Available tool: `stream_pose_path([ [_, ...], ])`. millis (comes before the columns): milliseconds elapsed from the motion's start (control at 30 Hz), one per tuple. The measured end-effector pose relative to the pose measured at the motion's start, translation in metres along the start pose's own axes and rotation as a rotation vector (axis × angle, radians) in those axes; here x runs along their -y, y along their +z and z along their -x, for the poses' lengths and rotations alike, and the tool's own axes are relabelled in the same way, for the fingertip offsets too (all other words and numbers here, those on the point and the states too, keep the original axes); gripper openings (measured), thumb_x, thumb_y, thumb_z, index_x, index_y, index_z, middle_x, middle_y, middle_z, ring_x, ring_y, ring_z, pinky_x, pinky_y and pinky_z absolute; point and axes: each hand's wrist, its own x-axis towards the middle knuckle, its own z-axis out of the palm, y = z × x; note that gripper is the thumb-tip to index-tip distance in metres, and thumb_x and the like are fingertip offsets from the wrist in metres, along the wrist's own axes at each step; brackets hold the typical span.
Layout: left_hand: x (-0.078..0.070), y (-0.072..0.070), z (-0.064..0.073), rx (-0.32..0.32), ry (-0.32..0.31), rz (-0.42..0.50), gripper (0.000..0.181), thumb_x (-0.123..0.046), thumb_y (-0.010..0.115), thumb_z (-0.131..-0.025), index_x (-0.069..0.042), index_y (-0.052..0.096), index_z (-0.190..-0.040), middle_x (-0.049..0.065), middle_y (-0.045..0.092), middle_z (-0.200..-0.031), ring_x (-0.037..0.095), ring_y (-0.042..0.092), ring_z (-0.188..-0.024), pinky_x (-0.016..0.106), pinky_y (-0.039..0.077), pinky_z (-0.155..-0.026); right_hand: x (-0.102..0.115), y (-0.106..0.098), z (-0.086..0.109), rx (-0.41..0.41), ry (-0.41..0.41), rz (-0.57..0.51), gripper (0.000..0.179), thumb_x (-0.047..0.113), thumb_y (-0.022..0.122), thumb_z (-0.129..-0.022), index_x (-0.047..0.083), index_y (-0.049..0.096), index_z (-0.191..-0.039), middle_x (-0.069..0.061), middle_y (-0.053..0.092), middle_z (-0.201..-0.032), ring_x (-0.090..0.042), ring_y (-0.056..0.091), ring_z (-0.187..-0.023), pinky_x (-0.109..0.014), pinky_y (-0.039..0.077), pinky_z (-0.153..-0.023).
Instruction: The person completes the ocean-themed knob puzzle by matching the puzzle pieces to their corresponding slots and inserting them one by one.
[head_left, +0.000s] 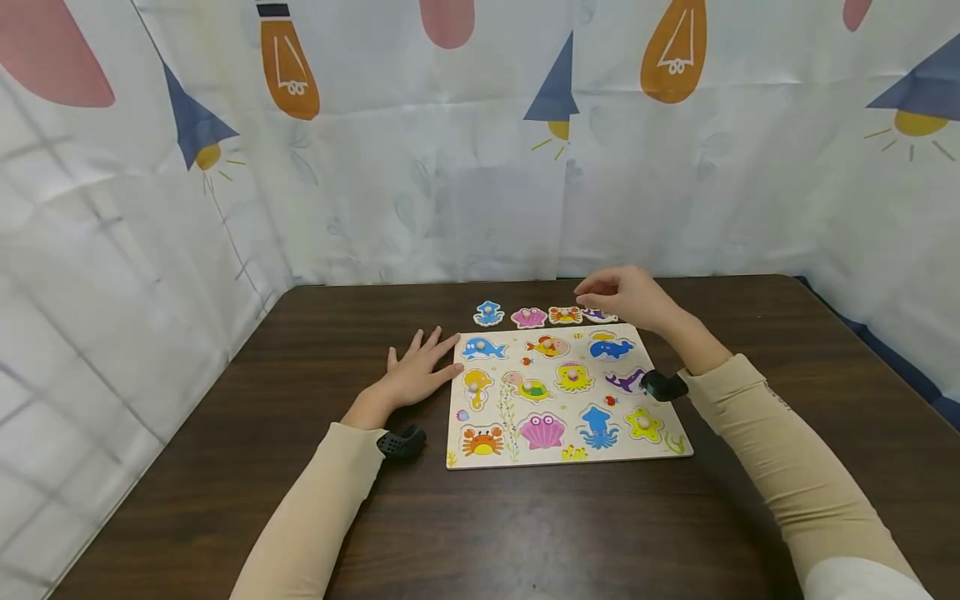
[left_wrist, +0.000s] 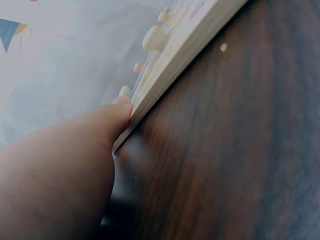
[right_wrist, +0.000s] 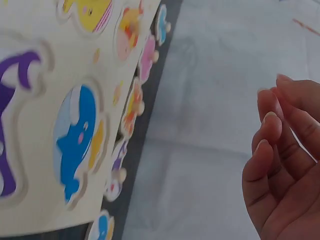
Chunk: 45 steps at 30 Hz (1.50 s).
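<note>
My left hand point(head_left: 412, 375) lies with fingers spread at the left side of a wooden sea-animal puzzle board point(head_left: 517, 454); its thumb point(left_wrist: 117, 112) touches the board's edge. Above the far right corner hovers my right hand point(head_left: 626, 296), fingers loosely bent, holding nothing in the right wrist view. Along the board's far edge lie a blue squid piece point(head_left: 488, 314), a pink shell piece point(head_left: 529, 318), a crab piece point(head_left: 565, 315) and a purple piece point(head_left: 599, 316), closest to the right hand. A blue piece point(right_wrist: 103, 226) near the corner is hidden by that hand in the head view.
Several knobbed pieces sit in the board, among them a turtle point(head_left: 532, 388), an octopus point(head_left: 574, 377) and a star point(head_left: 643, 424). The dark wooden table point(head_left: 510, 533) extends around the board. A patterned curtain point(head_left: 480, 208) hangs behind the table.
</note>
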Motion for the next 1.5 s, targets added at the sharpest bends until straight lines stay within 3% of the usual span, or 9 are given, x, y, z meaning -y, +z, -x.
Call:
stream_pose_path([
  [267,0.0,-0.001,-0.002,0.003,0.002,0.002,0.072,-0.054,0.047,-0.106,-0.023,0.023,-0.166,0.015,0.006,-0.171,0.043,-0.004,-0.155,0.077,-0.009,-0.11,-0.038,-0.016,0.004,-0.077,0.095,-0.037,0.034,0.027,0.063,-0.105,0.001,0.069,-0.127,-0.018,0.067,-0.118,-0.036,0.061,-0.102,-0.042,0.051,-0.084],
  [533,0.0,-0.001,-0.001,0.002,-0.003,0.006,0.07,-0.051,0.048,-0.107,-0.022,0.023,-0.166,0.015,0.006,-0.171,0.042,-0.004,-0.155,0.077,-0.008,-0.11,-0.076,-0.019,0.004,-0.094,0.192,-0.052,0.039,0.028,0.059,-0.107,-0.004,0.065,-0.128,-0.025,0.064,-0.121,-0.037,0.058,-0.096,-0.049,0.051,-0.085],
  [833,-0.003,0.01,-0.003,0.027,-0.006,0.003,0.07,-0.053,0.046,-0.107,-0.024,0.023,-0.166,0.012,0.006,-0.171,0.04,-0.004,-0.155,0.076,-0.007,-0.111,-0.119,-0.02,0.011,-0.026,0.347,-0.078,0.042,0.022,0.059,-0.106,-0.009,0.055,-0.134,-0.029,0.057,-0.127,-0.029,0.059,-0.092,-0.03,0.052,-0.077],
  [1100,-0.002,0.007,-0.001,0.012,-0.004,0.011,0.07,-0.052,0.047,-0.107,-0.024,0.023,-0.166,0.013,0.006,-0.171,0.041,-0.005,-0.155,0.077,-0.008,-0.111,-0.134,-0.027,0.003,0.032,0.413,-0.117,0.045,0.016,0.06,-0.105,-0.013,0.05,-0.137,-0.026,0.058,-0.118,-0.021,0.059,-0.086,-0.021,0.053,-0.072],
  [1367,0.0,0.001,0.0,0.005,-0.013,0.015,0.071,-0.053,0.047,-0.107,-0.024,0.022,-0.166,0.014,0.005,-0.171,0.042,-0.006,-0.155,0.077,-0.009,-0.11,-0.135,-0.027,-0.006,0.053,0.407,-0.12,0.042,0.016,0.061,-0.105,-0.012,0.053,-0.134,-0.028,0.058,-0.122,-0.023,0.058,-0.089,-0.021,0.052,-0.074],
  [1500,0.0,0.0,-0.001,0.009,-0.015,0.006,0.071,-0.054,0.046,-0.107,-0.024,0.022,-0.166,0.013,0.005,-0.171,0.04,-0.006,-0.155,0.076,-0.009,-0.111,-0.136,-0.028,-0.006,0.051,0.417,-0.118,0.041,0.014,0.062,-0.104,-0.015,0.055,-0.133,-0.024,0.061,-0.115,-0.022,0.058,-0.087,-0.02,0.051,-0.072],
])
